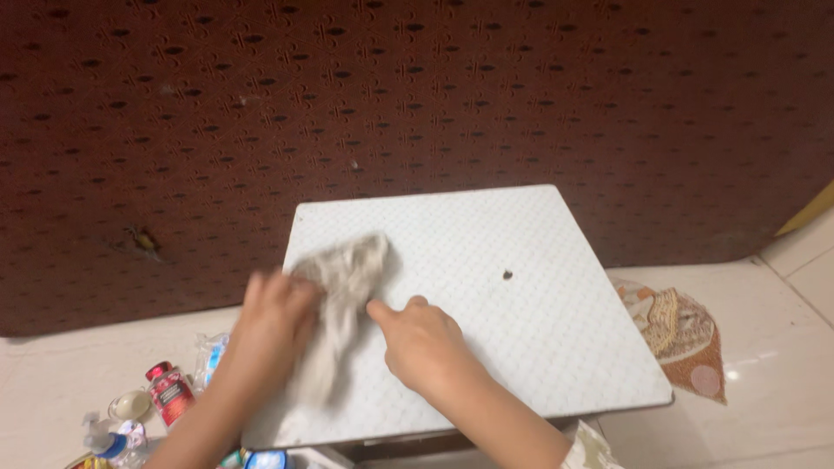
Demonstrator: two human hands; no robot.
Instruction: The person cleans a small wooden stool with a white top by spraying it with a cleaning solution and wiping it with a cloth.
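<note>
A crumpled grey-beige cloth (347,287) lies on the left part of a white textured tabletop (530,347). My left hand (271,323) is closed over the cloth's left side and looks blurred by motion. Just to the cloth's right, my right hand (419,340) rests on the tabletop with its fingers curled and the thumb pointing at the cloth, touching its edge. A small dark hole or spot (507,275) shows near the middle of the top.
A dark red patterned carpet (417,95) covers the floor beyond the table. Bottles and small containers (165,395) crowd the pale tile floor at lower left. A patterned fan-shaped mat (686,339) lies on the tiles at right.
</note>
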